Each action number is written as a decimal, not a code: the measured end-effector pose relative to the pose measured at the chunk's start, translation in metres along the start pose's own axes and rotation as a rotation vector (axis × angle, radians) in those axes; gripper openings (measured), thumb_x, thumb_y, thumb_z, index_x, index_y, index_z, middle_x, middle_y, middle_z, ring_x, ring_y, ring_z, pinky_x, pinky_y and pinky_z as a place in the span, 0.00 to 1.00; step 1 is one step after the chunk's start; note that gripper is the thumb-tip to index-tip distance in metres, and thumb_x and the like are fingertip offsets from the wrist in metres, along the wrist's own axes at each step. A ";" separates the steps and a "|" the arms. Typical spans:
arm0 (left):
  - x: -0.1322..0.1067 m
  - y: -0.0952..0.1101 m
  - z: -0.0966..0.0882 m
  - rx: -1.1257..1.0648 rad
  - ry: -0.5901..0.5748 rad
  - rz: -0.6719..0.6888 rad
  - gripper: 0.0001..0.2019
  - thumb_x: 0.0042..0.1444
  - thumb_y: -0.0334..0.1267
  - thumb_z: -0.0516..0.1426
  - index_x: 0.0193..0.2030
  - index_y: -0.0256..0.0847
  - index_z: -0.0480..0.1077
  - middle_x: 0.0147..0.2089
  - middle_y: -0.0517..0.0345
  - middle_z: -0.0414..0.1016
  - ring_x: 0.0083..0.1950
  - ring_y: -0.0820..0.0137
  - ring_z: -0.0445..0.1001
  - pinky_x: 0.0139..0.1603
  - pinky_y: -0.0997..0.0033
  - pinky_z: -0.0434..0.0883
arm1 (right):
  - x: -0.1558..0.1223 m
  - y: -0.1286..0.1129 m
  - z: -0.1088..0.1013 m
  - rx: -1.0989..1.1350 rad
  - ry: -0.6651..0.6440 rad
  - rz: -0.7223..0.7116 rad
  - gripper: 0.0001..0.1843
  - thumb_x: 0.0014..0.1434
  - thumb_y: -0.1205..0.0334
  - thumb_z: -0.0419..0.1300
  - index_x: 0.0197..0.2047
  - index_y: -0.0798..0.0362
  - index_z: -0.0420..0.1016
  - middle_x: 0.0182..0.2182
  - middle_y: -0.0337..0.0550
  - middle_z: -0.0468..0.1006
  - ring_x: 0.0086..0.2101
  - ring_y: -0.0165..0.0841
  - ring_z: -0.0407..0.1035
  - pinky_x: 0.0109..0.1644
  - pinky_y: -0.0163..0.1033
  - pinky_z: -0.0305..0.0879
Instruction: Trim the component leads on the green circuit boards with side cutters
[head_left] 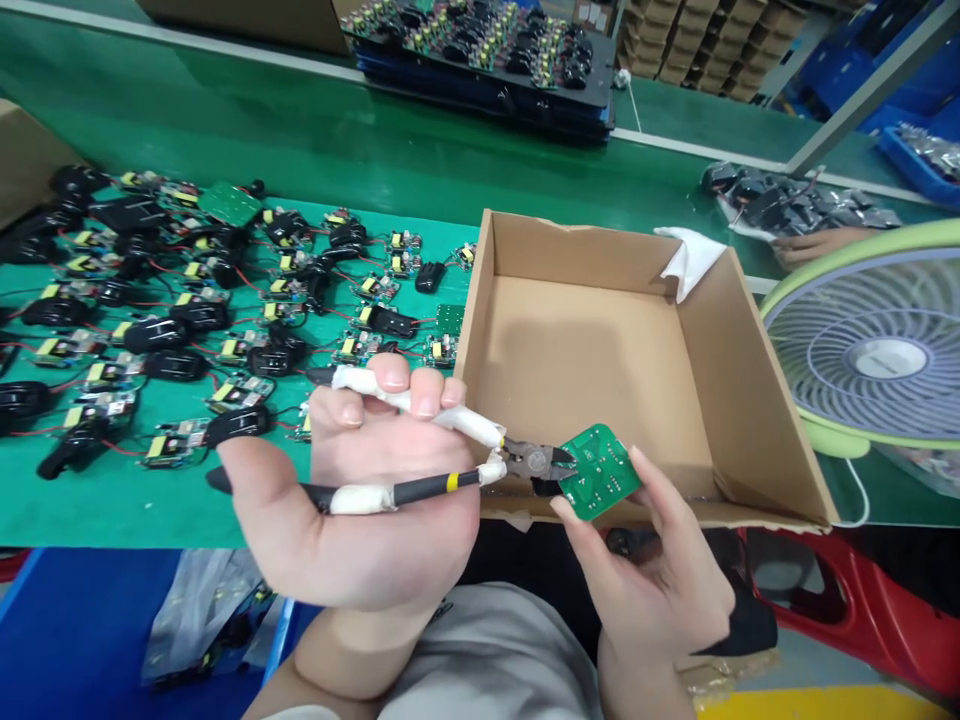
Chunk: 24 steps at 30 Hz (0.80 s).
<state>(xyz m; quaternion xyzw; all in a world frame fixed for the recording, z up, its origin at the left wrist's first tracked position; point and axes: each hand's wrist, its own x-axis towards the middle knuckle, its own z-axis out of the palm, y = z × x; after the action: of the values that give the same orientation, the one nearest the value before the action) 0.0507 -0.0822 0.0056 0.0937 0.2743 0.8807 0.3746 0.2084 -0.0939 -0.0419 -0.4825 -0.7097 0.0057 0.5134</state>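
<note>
My left hand [390,555], palm turned up, is wrapped around a pair of diagonal cutters [536,461] whose handles are bound in white and black tape. The handles are spread, and the jaws point right and meet the left edge of a small green circuit board [600,470]. Between thumb and fingertips, my right hand [667,580] pinches that board by its lower left and right edges. Its solder side faces me; the parts beneath are mostly hidden. Both hands are over the near side of an open cardboard box [739,370].
Rows of wired circuit boards with black casings [176,350] cover the green mat left of the box. A green-rimmed fan [885,350] stands at right, near another person's hand [821,245]. Behind is a loaded black tray [487,95]. A blue bin [90,640] sits below left.
</note>
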 end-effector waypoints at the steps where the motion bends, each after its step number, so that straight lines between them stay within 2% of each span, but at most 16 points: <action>1: 0.000 0.000 0.001 0.005 0.007 0.005 0.23 0.49 0.53 0.70 0.25 0.41 0.63 0.38 0.58 0.64 0.34 0.72 0.64 0.39 0.66 0.74 | -0.001 0.000 0.000 -0.008 -0.004 0.001 0.37 0.51 0.59 0.78 0.62 0.52 0.74 0.38 0.43 0.85 0.29 0.36 0.78 0.34 0.41 0.80; 6: -0.002 0.002 0.006 0.078 0.041 0.016 0.22 0.52 0.53 0.68 0.24 0.42 0.62 0.36 0.58 0.64 0.31 0.70 0.62 0.35 0.63 0.72 | -0.004 0.001 -0.002 -0.006 -0.015 0.027 0.38 0.50 0.59 0.78 0.63 0.52 0.73 0.38 0.44 0.85 0.29 0.36 0.79 0.34 0.41 0.80; 17: -0.001 -0.005 0.001 0.002 0.017 0.043 0.21 0.53 0.51 0.67 0.25 0.40 0.64 0.35 0.60 0.65 0.32 0.74 0.65 0.36 0.69 0.72 | -0.023 0.007 0.006 -0.001 0.032 0.019 0.39 0.52 0.56 0.77 0.64 0.55 0.70 0.38 0.47 0.85 0.29 0.36 0.79 0.33 0.41 0.82; 24: 0.001 -0.003 0.008 0.025 0.052 0.026 0.23 0.56 0.52 0.64 0.24 0.41 0.59 0.33 0.60 0.64 0.30 0.72 0.64 0.34 0.67 0.70 | -0.032 0.012 0.010 0.092 -0.008 0.051 0.41 0.55 0.54 0.75 0.67 0.52 0.65 0.38 0.50 0.84 0.30 0.40 0.79 0.33 0.44 0.82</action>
<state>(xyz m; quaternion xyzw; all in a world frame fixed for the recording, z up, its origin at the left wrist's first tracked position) 0.0549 -0.0767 0.0103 0.0790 0.2938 0.8842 0.3545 0.2097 -0.1045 -0.0761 -0.4761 -0.6982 0.0532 0.5320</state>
